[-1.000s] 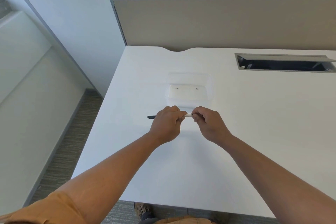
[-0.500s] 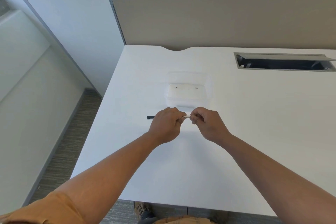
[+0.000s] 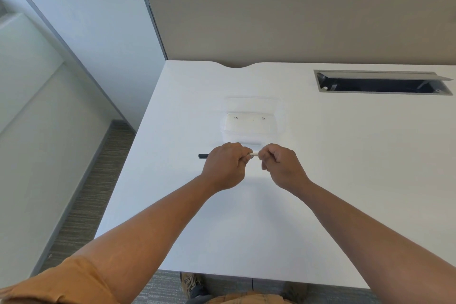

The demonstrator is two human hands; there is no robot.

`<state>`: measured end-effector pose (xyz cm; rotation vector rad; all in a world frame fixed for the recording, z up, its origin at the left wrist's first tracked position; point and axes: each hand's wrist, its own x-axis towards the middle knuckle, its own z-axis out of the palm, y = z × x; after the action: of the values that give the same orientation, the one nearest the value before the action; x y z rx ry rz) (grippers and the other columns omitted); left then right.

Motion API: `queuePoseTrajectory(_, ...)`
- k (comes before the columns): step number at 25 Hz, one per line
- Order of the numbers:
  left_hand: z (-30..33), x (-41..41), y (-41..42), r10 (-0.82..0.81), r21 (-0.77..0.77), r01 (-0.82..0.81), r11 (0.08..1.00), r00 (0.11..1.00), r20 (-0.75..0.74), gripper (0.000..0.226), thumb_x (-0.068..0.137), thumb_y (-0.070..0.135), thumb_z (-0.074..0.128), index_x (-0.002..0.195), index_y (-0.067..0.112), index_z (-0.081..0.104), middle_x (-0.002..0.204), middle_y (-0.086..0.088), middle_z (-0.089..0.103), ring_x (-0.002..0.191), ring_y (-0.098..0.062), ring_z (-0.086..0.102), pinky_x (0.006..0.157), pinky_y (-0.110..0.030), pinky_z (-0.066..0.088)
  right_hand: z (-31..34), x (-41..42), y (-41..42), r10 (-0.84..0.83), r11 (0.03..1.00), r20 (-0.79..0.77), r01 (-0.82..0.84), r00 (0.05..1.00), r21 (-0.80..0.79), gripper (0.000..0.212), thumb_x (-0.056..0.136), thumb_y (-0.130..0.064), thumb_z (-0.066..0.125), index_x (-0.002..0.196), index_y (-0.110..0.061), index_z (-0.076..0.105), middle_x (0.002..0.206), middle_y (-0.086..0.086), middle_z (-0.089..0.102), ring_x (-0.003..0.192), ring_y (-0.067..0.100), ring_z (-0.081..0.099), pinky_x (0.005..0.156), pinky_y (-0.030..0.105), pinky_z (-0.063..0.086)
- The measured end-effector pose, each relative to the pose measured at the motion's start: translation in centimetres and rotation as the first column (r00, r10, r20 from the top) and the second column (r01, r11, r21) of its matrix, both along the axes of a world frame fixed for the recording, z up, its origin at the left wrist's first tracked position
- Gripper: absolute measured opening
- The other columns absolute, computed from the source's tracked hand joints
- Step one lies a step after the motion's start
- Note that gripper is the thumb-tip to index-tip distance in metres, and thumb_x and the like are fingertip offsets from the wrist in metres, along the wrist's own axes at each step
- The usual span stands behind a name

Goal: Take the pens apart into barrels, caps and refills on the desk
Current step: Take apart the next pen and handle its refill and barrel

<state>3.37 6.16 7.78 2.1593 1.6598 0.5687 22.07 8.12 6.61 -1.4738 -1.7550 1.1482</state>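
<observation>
I hold one pen level above the white desk, both fists on it. My left hand is closed round the barrel, and the pen's black end sticks out to the left of it. My right hand pinches the other end. Only a short white stretch of the pen shows in the gap between the two hands; the rest is hidden in my fingers.
A clear plastic tray lies on the desk just beyond my hands. A grey cable slot is sunk into the desk at the back right. A beige partition stands along the far edge. The desk's left edge drops to carpet.
Both hands stay on the pen in nearly the same spot. The right hand has drawn slightly away, so a little more of the white section shows between the hands.
</observation>
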Motion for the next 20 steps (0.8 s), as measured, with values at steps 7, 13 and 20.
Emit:
queuePoseTrajectory(7, -0.1, -0.2, 0.4, -0.016, -0.05, 0.016, 0.999, 1.0, 0.001, 0.02, 0.1, 0.027, 0.049, 0.088, 0.03, 0.065, 0.067, 0.013, 0.047, 0.073, -0.015, 0.047, 0.059, -0.029, 0.029, -0.2, 0.8, -0.6, 0.005, 0.999, -0.119, 0.002, 0.993, 0.052, 0.009, 0.094, -0.015, 0.068, 0.092, -0.024, 0.07, 0.075, -0.006, 0.07, 0.067, 0.006, 0.059, 0.064, 0.017, 0.048)
queuePoseTrajectory(13, 0.0, -0.1, 0.7, -0.056, -0.039, 0.054, 0.998, 0.998, -0.037, 0.025, 0.099, 0.03, 0.048, 0.075, 0.035, 0.048, 0.065, 0.01, 0.046, 0.069, -0.017, 0.046, 0.054, -0.028, 0.026, 0.1, 0.5, 0.1, 0.0, 0.99, -0.086, -0.012, 0.996, -0.138, 0.03, 0.1, -0.031, 0.057, 0.076, -0.019, 0.068, 0.063, -0.001, 0.071, 0.057, 0.011, 0.059, 0.064, 0.036, 0.05)
queuePoseTrajectory(20, -0.2, -0.4, 1.2, -0.002, -0.114, -0.002, 0.994, 1.0, -0.03, 0.024, 0.101, 0.034, 0.045, 0.098, 0.03, 0.069, 0.077, 0.01, 0.057, 0.077, -0.016, 0.054, 0.057, -0.027, 0.033, 0.4, 0.5, 0.2, 0.015, 1.0, -0.049, -0.014, 0.999, 0.025, 0.013, 0.095, -0.01, 0.064, 0.088, -0.019, 0.07, 0.075, -0.004, 0.072, 0.066, 0.01, 0.059, 0.065, 0.025, 0.05)
